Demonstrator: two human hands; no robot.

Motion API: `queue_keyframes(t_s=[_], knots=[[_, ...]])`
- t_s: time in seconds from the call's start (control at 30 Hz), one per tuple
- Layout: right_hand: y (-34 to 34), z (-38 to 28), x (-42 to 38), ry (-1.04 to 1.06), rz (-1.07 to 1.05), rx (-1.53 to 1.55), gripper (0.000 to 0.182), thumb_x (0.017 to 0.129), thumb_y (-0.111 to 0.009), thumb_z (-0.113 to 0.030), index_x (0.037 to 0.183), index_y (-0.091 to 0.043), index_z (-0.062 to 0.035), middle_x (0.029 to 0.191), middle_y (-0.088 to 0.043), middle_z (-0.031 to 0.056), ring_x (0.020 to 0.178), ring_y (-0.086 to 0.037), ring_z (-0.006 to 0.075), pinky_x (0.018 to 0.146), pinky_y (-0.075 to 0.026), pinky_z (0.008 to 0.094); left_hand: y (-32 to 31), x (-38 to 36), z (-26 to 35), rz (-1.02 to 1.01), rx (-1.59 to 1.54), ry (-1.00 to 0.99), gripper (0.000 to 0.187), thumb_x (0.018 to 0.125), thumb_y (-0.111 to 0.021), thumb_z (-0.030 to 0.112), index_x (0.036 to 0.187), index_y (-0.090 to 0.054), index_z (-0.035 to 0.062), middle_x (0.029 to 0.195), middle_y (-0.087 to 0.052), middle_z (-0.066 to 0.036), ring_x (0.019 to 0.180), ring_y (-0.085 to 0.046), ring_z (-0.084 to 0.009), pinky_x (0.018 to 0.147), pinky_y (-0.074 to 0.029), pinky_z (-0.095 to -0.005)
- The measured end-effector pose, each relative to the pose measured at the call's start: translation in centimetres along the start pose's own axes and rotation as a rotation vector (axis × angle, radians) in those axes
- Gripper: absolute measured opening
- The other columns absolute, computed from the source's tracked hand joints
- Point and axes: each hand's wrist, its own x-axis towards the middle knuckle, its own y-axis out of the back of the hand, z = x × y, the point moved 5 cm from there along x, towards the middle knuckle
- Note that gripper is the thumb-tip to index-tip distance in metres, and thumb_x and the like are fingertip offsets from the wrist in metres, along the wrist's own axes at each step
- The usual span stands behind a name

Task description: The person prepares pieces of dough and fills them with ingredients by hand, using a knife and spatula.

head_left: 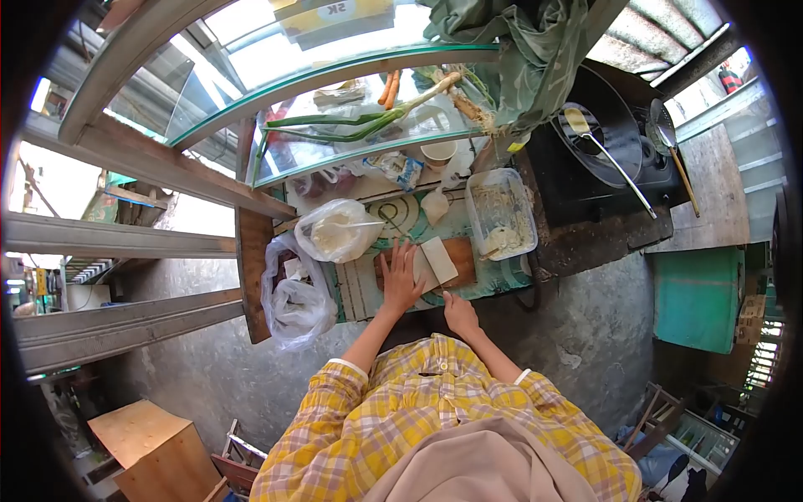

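Note:
A pale white block that looks like tofu (439,258) lies on a brown wooden cutting board (462,253), with another pale piece (424,272) against its left side. My left hand (401,278) rests flat on the board beside them, fingers spread, its edge close to the left piece. My right hand (460,315) is closed around a knife at the board's near edge. Only a little of the knife (442,287) shows, its tip side near the block. Right of the board stands a clear plastic tub (502,213) with pale batter-like residue.
Plastic bags (299,305) and a bag of white contents with a spoon (339,230) stand left. Green onions (368,124) and carrots (389,88) lie on the glass shelf above. A black wok (595,138) with a long-handled spatula (619,171) sits on the stove, right.

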Motion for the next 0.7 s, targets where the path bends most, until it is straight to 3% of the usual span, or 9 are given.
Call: queue_keyframes(t_s=[0.07,0.17,0.47,0.7], knots=[[-0.3,0.2,0.1,-0.003,-0.017,0.002,0.051,0.096,-0.030,-0.040,0.099,-0.059,0.0018,0.096,-0.060,0.0281,0.094,-0.055,0.0458,0.082,-0.043,0.0518,-0.3,-2.0,0.0,-0.124,0.098,0.002,0.070,0.085,-0.053,0.041,0.139,-0.029,0.0025,0.148,-0.020,-0.012,0.141,-0.010,-0.0276,0.104,-0.005,-0.0648],[0.1,0.0,-0.2,0.004,-0.009,0.025,0.052,0.096,-0.029,-0.040,0.099,-0.060,0.0018,0.097,-0.061,0.0278,0.096,-0.055,0.0456,0.084,-0.043,0.0516,-1.5,-2.8,-0.1,-0.150,0.235,0.032,0.077,0.085,-0.051,0.048,0.141,-0.025,0.0019,0.150,-0.017,-0.012,0.141,-0.009,-0.0252,0.104,-0.003,-0.0658],[0.4,-0.3,-0.5,-0.017,-0.005,0.015,0.054,0.096,-0.029,-0.041,0.100,-0.061,0.0022,0.101,-0.060,0.0278,0.098,-0.054,0.0456,0.086,-0.042,0.0509,-3.2,-1.8,-1.2,-0.141,0.351,-0.037,0.085,0.084,-0.044,0.060,0.144,-0.020,0.0041,0.152,-0.014,-0.008,0.141,-0.008,-0.0190,0.104,0.000,-0.0662],[0.3,0.3,-1.7,-0.055,-0.001,0.016,0.054,0.096,-0.029,-0.042,0.100,-0.061,0.0019,0.100,-0.060,0.0281,0.098,-0.054,0.0462,0.087,-0.042,0.0512,-3.0,-1.9,-1.1,-0.110,0.325,-0.047,0.086,0.083,-0.044,0.061,0.143,-0.021,0.0035,0.152,-0.015,-0.009,0.141,-0.010,-0.0196,0.104,0.000,-0.0657]])
